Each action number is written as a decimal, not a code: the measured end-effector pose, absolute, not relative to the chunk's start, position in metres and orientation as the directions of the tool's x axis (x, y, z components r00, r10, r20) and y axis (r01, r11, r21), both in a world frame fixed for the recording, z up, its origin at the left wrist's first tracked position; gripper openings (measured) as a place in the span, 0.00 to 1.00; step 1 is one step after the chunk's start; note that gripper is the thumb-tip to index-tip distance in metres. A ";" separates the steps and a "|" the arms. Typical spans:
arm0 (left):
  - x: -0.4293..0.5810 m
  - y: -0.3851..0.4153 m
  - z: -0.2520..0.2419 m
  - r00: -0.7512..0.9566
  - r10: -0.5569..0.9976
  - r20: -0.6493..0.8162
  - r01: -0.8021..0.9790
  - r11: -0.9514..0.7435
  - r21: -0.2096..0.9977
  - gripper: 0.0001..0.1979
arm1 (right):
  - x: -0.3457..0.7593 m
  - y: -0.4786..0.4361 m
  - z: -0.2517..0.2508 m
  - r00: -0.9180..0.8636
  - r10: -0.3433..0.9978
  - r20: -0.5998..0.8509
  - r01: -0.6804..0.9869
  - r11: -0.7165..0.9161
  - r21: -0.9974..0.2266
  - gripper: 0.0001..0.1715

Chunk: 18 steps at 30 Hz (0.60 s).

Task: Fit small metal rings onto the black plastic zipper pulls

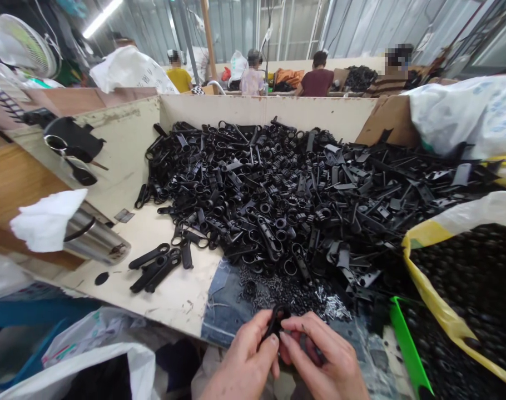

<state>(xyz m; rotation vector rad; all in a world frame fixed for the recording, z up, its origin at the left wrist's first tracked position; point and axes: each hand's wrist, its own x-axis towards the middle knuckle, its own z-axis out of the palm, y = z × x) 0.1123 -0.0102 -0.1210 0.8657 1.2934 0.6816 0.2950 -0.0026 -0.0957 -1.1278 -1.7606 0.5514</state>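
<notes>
My left hand [247,358] and my right hand [323,361] meet at the bottom centre, both pinched on one small black plastic part [277,319] held between the fingertips. Just beyond them a patch of denim cloth [223,305] carries small black rings and short metal pins [334,305]. Further out, a big heap of black plastic parts [286,194] fills the cream-coloured work tray [123,144]. A few long black pieces [157,266] lie apart on the tray to the left of my hands.
A steel flask [97,239] with a white tissue [46,222] lies at the left edge. A yellow-rimmed sack of black parts [474,289] and a green scoop [409,350] stand at the right. White sacks [465,111] sit behind. Several people sit at the far back.
</notes>
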 end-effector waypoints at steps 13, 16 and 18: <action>0.122 0.003 -0.075 0.229 0.864 -0.448 0.181 0.414 0.892 0.15 | 0.299 -0.007 -0.094 -0.221 0.844 0.489 0.449 0.533 -0.717 0.10; 0.123 0.006 -0.083 0.326 0.848 -0.418 0.120 0.401 0.908 0.16 | 0.301 -0.009 -0.098 -0.268 0.829 0.491 0.456 0.558 -0.694 0.14; 0.123 0.007 -0.092 0.335 0.842 -0.422 0.052 0.431 0.901 0.22 | 0.302 -0.010 -0.100 -0.293 0.823 0.487 0.464 0.568 -0.680 0.15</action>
